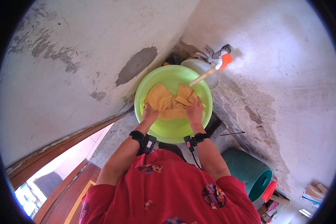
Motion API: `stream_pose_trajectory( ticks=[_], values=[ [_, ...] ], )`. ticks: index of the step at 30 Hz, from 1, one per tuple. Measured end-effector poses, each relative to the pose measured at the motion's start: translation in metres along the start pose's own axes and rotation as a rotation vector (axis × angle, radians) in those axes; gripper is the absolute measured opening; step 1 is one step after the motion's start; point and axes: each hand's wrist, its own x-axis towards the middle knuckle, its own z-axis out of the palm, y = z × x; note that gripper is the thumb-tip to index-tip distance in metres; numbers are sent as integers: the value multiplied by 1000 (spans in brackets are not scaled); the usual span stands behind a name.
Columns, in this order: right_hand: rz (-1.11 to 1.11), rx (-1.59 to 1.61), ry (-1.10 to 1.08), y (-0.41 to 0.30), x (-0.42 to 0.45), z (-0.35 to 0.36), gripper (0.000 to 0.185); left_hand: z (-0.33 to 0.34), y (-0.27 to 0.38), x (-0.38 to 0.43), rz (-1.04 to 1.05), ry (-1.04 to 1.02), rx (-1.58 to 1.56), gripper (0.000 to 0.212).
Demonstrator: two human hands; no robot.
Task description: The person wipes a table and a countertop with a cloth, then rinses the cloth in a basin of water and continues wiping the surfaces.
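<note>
A yellow-orange cloth lies wet and crumpled in a large light-green plastic basin with water in it. My left hand grips the cloth's near left edge, with the thumb on top. At the cloth's right end, my right hand has hold of a bunched part, its fingers partly hidden in the folds. Between my hands the cloth spreads across the middle of the basin. Both wrists wear black straps with small devices.
A hose with a red-orange end reaches from the tap over the basin's rim. Behind stands a whitish bucket. Rough walls meet beyond it. A green plastic bin lies at right; a wooden door is at lower left.
</note>
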Motion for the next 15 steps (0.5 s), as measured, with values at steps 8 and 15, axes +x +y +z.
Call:
stream_pose_trajectory(
  ticks=[8,15],
  values=[
    [-144,-316,-333,-28,-3,24,44,-7,28,15,230,104,54,78],
    [545,383,-321,-15,14,46,31,12,28,20,-332,-378,-952,74]
  ],
)
